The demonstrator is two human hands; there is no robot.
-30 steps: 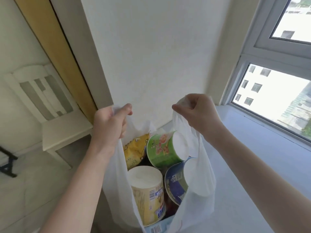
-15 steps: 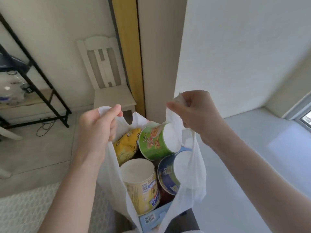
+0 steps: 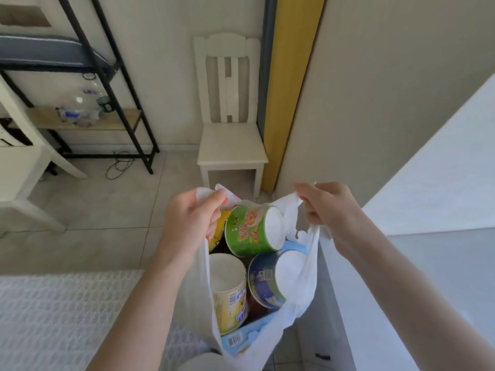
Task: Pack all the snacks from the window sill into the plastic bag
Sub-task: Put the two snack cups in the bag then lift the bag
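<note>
Tiled floor (image 3: 101, 210), white chair (image 3: 230, 145) at 12 o'clock. Left hand (image 3: 192, 223) and right hand (image 3: 326, 207) each have fingers curled round a handle of the plastic bag (image 3: 297, 298), held up at centre. Inside: green cup (image 3: 251, 231), blue cup (image 3: 273, 279), yellow cup (image 3: 230, 290).

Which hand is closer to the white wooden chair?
Left. The left hand grips the white plastic bag handle just below the white wooden chair; the right hand grips the other handle, farther right.
</note>
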